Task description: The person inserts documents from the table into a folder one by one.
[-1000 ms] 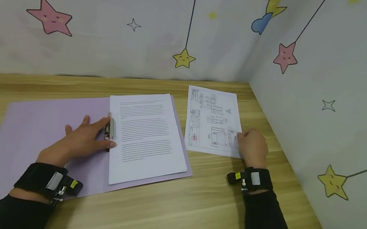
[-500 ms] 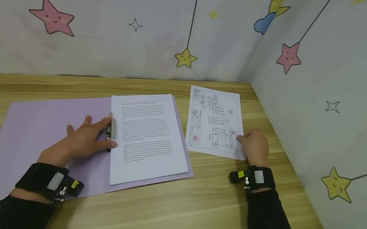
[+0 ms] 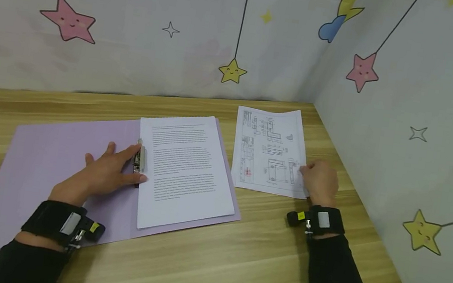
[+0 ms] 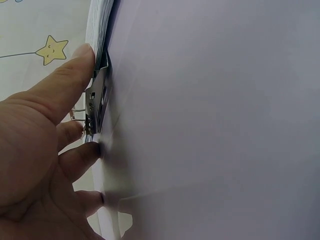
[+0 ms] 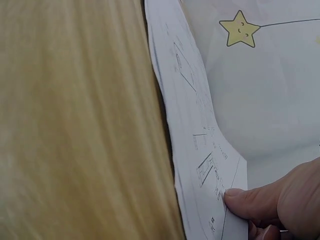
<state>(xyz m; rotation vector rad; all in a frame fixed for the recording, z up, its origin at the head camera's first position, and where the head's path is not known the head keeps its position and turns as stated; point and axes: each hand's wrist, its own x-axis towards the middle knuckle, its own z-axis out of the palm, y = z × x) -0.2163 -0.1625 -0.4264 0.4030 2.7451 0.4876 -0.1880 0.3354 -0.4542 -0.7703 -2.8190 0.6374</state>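
Note:
My left hand [image 3: 106,173] lies with spread fingers on the lilac folder [image 3: 55,151], its index fingertip and thumb touching the metal clip [image 3: 139,160] at the fold. Beside the clip, a stack of printed pages [image 3: 183,169] lies on the folder's right half. The left wrist view has the thumb [image 4: 67,77] along the metal clip [image 4: 95,102] at the stack's edge. At the right, my right hand [image 3: 321,181] pinches the right edge of a technical drawing sheet [image 3: 270,143]. The sheet bows upward along that side; in the right wrist view the thumb [image 5: 250,200] presses on its printed face.
Folder and sheet lie on a wood-grain table [image 3: 199,273], with a strip of tabletop between them. White fabric walls [image 3: 126,50] printed with stars and clouds rise behind the table and along its right edge. Black wrist cameras [image 3: 94,230] are strapped to both wrists.
The drawing sheet's right side has risen and bent, its far right corner highest, with my right hand gripping it. My left hand stays on the clip. The head view has shifted slightly.

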